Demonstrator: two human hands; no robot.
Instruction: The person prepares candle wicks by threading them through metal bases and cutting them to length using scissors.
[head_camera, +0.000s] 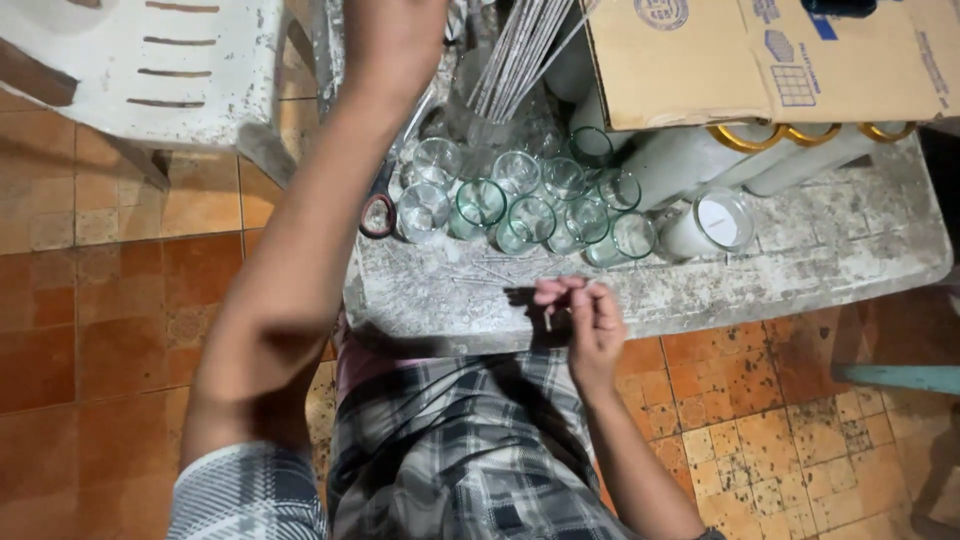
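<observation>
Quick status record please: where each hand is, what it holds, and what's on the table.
left hand: raised far over the table, beside the bundle of thin white sticks; grasp not visible
right hand: at the table's near edge, fingertips pinching a small thin piece
table: worn, white, speckled
empty glasses: clustered mid-table
filled white candle jar: lying right of the glasses
cardboard box: far right
</observation>
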